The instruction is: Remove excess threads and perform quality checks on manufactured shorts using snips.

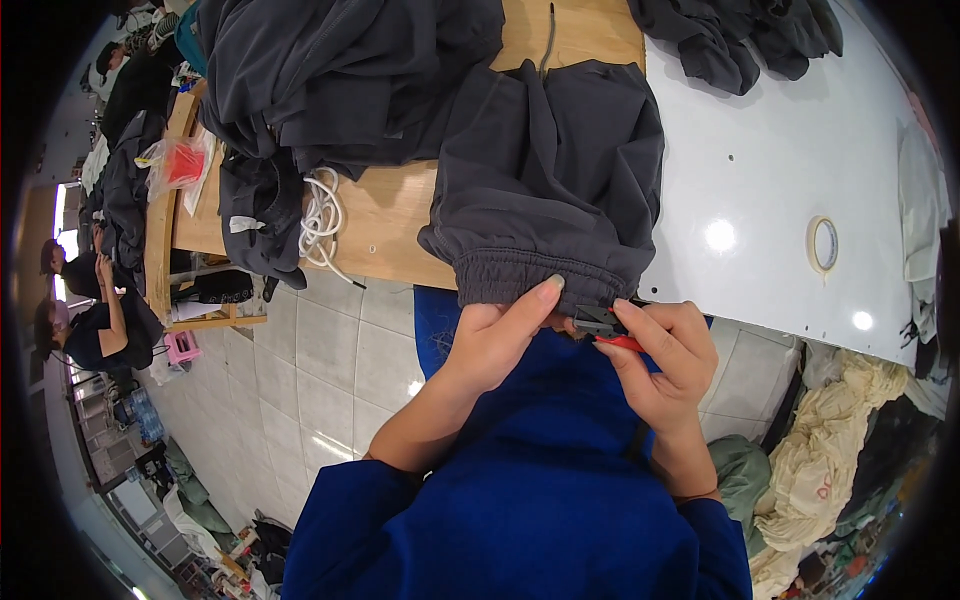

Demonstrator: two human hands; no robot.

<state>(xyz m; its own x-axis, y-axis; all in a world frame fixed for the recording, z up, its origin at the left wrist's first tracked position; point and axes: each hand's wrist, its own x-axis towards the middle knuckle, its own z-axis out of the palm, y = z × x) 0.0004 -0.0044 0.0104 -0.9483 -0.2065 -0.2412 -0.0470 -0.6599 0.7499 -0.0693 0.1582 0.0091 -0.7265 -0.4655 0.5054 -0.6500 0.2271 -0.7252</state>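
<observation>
Dark grey trousers [570, 160] with a gathered elastic waistband [520, 272] lie over the table's front edge, waistband toward me. My left hand [500, 335] pinches the waistband, thumb on top and fingers beneath it. At its right end my right hand [665, 355] grips a small hand tool [598, 322] with a black head and a red part. The tool's head touches or sits right beside the waistband edge; its exact kind is unclear. A dark cord [549, 40] runs out from the far side of the trousers.
A large pile of dark grey garments [350, 80] covers the table's left side. Near it lie a coiled white cord [320, 220] and a red item in clear plastic [183, 162]. Masking tape [822, 245] rests on the white tabletop [740, 190]. Other people [105, 320] are at far left.
</observation>
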